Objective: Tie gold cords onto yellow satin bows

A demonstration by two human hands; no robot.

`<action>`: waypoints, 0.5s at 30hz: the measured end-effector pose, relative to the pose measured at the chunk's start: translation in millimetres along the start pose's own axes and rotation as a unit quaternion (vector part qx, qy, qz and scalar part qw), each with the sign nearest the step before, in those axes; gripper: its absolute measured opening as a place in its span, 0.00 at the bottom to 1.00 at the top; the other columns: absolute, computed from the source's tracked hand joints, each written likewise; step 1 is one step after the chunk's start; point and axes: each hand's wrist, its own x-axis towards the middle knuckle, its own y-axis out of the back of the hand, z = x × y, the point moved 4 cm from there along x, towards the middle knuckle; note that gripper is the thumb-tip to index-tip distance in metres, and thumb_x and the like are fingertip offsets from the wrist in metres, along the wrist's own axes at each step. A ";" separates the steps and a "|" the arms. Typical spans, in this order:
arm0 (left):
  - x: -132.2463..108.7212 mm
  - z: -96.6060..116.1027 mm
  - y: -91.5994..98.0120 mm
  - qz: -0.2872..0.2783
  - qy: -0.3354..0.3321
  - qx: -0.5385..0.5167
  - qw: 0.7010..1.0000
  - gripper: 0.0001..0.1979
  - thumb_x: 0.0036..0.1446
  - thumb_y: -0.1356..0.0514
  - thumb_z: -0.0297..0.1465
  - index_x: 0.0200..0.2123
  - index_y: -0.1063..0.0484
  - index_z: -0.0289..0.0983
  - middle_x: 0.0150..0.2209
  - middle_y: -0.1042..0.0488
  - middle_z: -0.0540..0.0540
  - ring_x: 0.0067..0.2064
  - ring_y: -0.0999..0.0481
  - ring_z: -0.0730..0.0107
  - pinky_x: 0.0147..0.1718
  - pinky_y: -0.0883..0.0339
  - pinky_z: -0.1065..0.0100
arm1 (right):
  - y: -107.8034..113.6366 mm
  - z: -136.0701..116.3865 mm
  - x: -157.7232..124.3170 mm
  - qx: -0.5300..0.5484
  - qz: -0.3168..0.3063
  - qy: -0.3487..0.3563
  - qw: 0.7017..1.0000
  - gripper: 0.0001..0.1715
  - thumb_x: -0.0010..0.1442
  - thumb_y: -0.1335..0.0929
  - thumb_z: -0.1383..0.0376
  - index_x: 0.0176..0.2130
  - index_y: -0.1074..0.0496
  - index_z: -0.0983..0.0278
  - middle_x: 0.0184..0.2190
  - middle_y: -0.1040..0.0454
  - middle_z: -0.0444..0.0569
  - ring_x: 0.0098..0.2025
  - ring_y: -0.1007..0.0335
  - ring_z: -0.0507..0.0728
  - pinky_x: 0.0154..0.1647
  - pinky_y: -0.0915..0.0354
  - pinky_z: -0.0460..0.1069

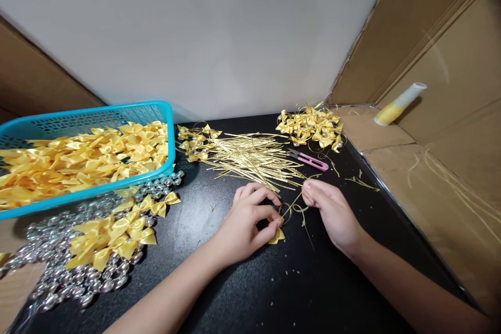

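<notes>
Low over the black tabletop, my left hand pinches a yellow ribbon bow, mostly covered by the fingers. A thin gold cord runs from the bow, with a small loop beside it, up to my right hand. The right fingers are closed on the cord's far end. Just beyond both hands lies a pile of gold twist ties. Pink thread snips rest at the pile's right end, near my right hand.
At left stands a turquoise basket full of yellow bows. Silver beads spread before it, with loose bows on top. Bows with beads and cord form two heaps, one at back right. A yellow-white tube stands on cardboard.
</notes>
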 end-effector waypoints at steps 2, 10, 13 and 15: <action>-0.1 -0.4 0.2 0.002 0.005 -0.006 1.000 0.06 0.58 0.41 0.28 0.29 0.26 0.40 0.43 0.27 0.48 0.50 0.35 0.60 0.50 0.46 0.57 | 4.2 -3.1 2.7 0.061 0.004 -0.011 0.998 0.24 0.60 0.34 0.57 0.19 0.46 0.62 0.19 0.49 0.39 0.23 0.56 0.51 0.25 0.53 0.48; -1.6 -1.0 1.1 0.020 0.009 -0.009 1.000 0.06 0.56 0.41 0.28 0.27 0.27 0.40 0.41 0.28 0.48 0.48 0.34 0.61 0.49 0.46 0.56 | 31.1 -22.8 9.3 0.193 0.003 0.002 0.981 0.24 0.60 0.33 0.61 0.18 0.44 0.62 0.18 0.52 0.39 0.24 0.57 0.52 0.27 0.51 0.48; -4.2 -1.0 2.2 0.036 0.009 0.000 0.999 0.06 0.57 0.41 0.29 0.29 0.25 0.41 0.43 0.28 0.48 0.48 0.33 0.61 0.48 0.45 0.57 | 45.0 -28.4 9.8 0.092 -0.015 0.047 0.995 0.23 0.62 0.34 0.59 0.19 0.43 0.62 0.19 0.49 0.40 0.25 0.54 0.53 0.28 0.51 0.48; -6.7 -0.5 3.1 0.042 0.011 0.007 0.999 0.05 0.57 0.41 0.30 0.32 0.24 0.42 0.45 0.28 0.47 0.49 0.33 0.60 0.48 0.45 0.56 | 50.6 -31.9 8.2 -0.011 -0.038 0.075 0.996 0.24 0.63 0.36 0.56 0.20 0.42 0.62 0.20 0.46 0.41 0.26 0.51 0.53 0.27 0.51 0.49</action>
